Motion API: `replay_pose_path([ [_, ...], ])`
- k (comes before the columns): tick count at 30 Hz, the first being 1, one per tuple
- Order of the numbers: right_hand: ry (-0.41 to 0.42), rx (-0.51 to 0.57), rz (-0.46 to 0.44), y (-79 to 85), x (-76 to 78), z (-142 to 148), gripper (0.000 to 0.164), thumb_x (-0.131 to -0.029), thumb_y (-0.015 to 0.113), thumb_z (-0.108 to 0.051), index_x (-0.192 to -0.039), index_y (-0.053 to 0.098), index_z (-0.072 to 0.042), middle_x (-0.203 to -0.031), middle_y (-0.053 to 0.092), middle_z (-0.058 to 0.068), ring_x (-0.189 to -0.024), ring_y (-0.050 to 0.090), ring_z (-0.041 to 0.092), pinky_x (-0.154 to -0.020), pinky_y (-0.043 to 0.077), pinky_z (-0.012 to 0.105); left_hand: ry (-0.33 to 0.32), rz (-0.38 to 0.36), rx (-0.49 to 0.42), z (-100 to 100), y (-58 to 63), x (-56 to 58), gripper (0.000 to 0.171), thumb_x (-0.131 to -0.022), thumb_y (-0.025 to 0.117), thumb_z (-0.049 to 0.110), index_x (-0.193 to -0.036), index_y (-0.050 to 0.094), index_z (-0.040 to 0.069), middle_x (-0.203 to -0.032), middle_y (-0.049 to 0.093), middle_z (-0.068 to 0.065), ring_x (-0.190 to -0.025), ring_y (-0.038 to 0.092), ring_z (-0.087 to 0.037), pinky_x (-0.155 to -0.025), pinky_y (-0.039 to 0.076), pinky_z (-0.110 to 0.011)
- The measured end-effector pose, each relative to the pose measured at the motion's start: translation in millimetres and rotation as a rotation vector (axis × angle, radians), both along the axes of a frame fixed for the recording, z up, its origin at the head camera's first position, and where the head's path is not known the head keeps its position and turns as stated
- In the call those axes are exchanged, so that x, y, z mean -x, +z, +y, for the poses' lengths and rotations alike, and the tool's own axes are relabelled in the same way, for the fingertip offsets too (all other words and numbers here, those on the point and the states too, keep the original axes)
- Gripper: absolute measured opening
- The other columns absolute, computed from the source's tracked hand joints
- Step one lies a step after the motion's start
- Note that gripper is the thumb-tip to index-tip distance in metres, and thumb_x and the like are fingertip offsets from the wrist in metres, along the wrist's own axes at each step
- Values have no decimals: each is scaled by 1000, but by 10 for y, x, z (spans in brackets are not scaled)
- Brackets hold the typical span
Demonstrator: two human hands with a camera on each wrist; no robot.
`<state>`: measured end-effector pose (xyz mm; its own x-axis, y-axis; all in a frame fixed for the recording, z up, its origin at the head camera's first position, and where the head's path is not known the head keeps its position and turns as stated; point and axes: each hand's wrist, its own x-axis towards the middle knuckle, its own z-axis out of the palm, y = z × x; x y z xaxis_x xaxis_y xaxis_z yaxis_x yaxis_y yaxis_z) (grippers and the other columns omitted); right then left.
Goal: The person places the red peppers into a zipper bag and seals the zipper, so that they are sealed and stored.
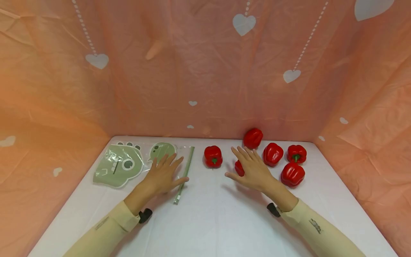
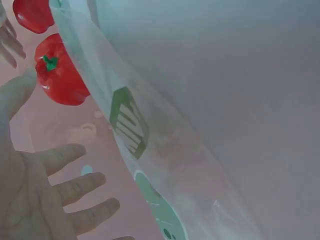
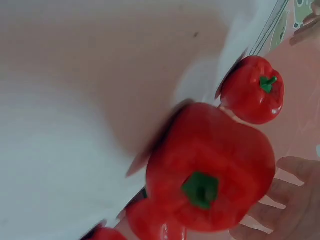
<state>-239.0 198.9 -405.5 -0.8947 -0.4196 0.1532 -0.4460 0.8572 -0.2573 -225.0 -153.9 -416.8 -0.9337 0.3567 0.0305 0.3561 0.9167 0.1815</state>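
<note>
My left hand [image 1: 163, 175] is open with fingers spread over a clear plastic zip bag [image 1: 120, 167], which lies flat and is printed with green cartoon monsters. Along the bag's right side runs a green slider strip [image 1: 190, 159]. My right hand [image 1: 253, 171], also spread and holding nothing, is above a red bell pepper [image 1: 238, 168] and partly hides it in the head view. That pepper [image 3: 215, 160] looms large in the right wrist view, its green stem showing. Between the hands, towards the back, sits another red bell pepper [image 1: 213, 156].
More red bell peppers stand to the right: one at the back edge [image 1: 253, 138], others beside and behind my right forearm [image 1: 293, 175]. The white table [image 1: 205, 221] is enclosed by an orange curtain [image 1: 205, 71] with white hearts at its back and sides.
</note>
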Motion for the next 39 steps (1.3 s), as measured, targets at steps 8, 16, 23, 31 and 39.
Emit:
replay_pose_path([
  [8,26,1,-9,13,102,-201,97,-92,72,-62,-167,37,-10,-169,40,19,-158,30,45,-130,17,60,15,-28,35,43,-45,104,84,-104,59,62,-166,39,10,-170,35,-24,-157,29,-52,-123,18,-75],
  [16,36,14,4,-12,188,-357,94,-94,71,-61,-164,41,-5,-163,48,21,-153,39,45,-128,23,61,19,-51,16,112,-45,158,82,-102,65,57,-163,43,7,-166,40,-25,-154,34,-50,-122,22,-75],
  [23,9,25,-6,-56,265,-469,92,-95,74,-58,-160,44,-1,-157,54,21,-147,49,42,-126,30,57,27,-82,16,159,-54,160,82,-101,70,53,-162,43,6,-166,41,-25,-152,36,-51,-120,27,-74],
  [31,-56,56,-36,-69,328,-589,93,-94,77,-58,-159,44,-1,-154,57,22,-139,57,41,-112,48,59,5,-99,23,195,-34,161,79,-101,73,45,-161,44,3,-164,43,-27,-148,42,-52,-117,36,-70],
  [39,-106,135,-95,-108,386,-663,93,-92,80,-55,-160,43,-3,-152,58,21,-135,59,39,-108,52,59,6,-90,4,191,-71,136,72,-101,73,37,-157,48,-1,-160,46,-28,-146,46,-51,-110,46,-66],
])
